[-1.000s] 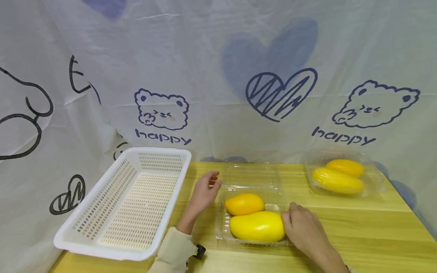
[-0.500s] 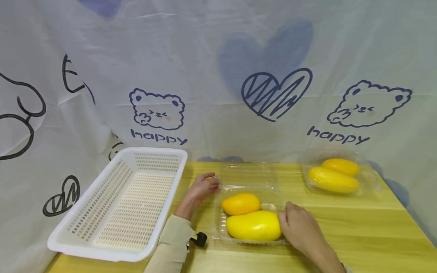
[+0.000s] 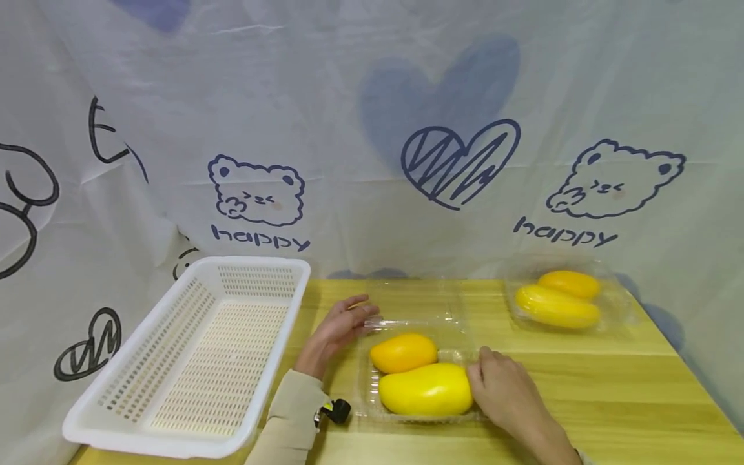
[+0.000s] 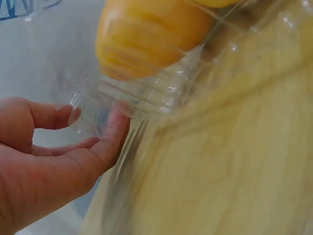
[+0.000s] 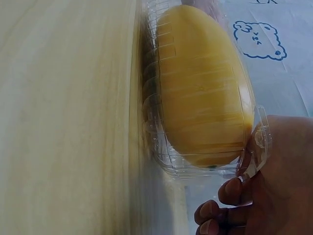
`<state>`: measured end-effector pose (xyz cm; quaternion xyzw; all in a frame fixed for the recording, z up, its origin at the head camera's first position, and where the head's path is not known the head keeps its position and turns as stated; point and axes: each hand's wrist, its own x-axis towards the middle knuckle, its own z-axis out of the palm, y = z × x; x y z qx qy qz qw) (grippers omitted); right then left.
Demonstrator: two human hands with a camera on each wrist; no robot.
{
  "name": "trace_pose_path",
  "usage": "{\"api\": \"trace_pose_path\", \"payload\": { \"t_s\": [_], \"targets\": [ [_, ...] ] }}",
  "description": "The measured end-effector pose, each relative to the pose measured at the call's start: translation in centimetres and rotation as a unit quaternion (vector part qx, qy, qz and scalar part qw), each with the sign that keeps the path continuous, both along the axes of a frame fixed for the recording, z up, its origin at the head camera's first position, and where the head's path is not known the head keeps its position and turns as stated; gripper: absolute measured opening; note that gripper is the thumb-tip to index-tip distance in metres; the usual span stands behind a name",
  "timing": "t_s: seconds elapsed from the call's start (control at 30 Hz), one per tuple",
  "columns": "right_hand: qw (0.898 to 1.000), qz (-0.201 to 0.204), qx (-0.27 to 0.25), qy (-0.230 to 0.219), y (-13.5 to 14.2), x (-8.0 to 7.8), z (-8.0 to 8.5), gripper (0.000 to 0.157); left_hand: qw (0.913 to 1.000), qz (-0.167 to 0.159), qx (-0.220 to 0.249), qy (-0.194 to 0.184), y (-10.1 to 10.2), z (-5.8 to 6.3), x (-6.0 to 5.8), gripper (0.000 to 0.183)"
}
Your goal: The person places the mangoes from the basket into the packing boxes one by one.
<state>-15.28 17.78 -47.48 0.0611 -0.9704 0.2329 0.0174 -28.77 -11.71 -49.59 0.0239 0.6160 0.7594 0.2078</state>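
In front of me a clear plastic clamshell box (image 3: 363,381) lies with its lid (image 3: 413,300) laid back behind it. An orange-yellow mango (image 3: 403,353) and a larger bright yellow mango (image 3: 426,390) sit side by side in it. My left hand (image 3: 338,328) is at the box's back left, by the hinge; in the left wrist view its thumb and fingers are apart, fingertips at the clear plastic edge. My right hand (image 3: 507,392) pinches the rim at the right, beside the yellow mango. In the right wrist view, curled fingers (image 5: 230,193) lie beside the plastic tab (image 5: 261,142).
A white slotted plastic basket (image 3: 285,349) stands at the left. Behind right, another clear box (image 3: 616,310) holds two yellow mangoes (image 3: 558,305). A printed cloth (image 3: 349,213) hangs along the wooden table's (image 3: 587,400) back. A small black device (image 3: 337,411) sits at my left sleeve.
My left hand has turned and its fingers now reach the box's hinge side. My right hand keeps its hold on the rim. The whole scene shifts slightly left as the view turns.
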Motion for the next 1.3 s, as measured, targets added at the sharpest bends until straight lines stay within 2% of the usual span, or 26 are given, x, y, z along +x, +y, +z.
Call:
{"api": "trace_pose_path", "payload": {
  "t_s": [0.23,0.33,0.47,0.6,0.73,0.87,1.0,1.3],
  "targets": [
    [1.0,0.001,-0.002,-0.001,0.0,0.1,-0.1,0.025,0.9993,0.002,0.017,0.033,-0.1,0.1,0.5,0.057],
    [1.0,0.002,-0.001,0.003,0.0,0.1,-0.1,0.026,0.9987,0.014,0.019,0.045,-0.1,0.3,0.5,0.058],
    [1.0,0.003,-0.002,0.004,-0.1,0.1,-0.1,0.027,0.9977,0.033,0.019,0.057,0.0,0.9,0.5,0.06],
    [1.0,0.003,-0.006,0.0,-0.1,0.1,-0.1,0.028,0.9969,0.036,0.016,0.068,0.1,1.6,0.7,0.06],
    [1.0,0.003,-0.008,0.002,-0.2,0.1,-0.1,0.029,0.994,0.036,0.008,0.103,0.2,2.4,0.9,0.053],
    [1.0,-0.001,-0.007,0.009,-0.3,0.0,-0.1,0.029,0.9889,0.042,0.001,0.143,0.4,3.2,1.1,0.046],
    [1.0,-0.005,-0.006,0.018,-0.4,-0.3,-0.1,0.028,0.9813,0.051,-0.027,0.184,0.5,3.9,1.4,0.041],
    [0.999,0.002,-0.004,0.041,-0.7,-1.2,-0.1,0.032,0.963,0.064,-0.08,0.249,0.7,5.4,2.2,0.035]
  ]
}}
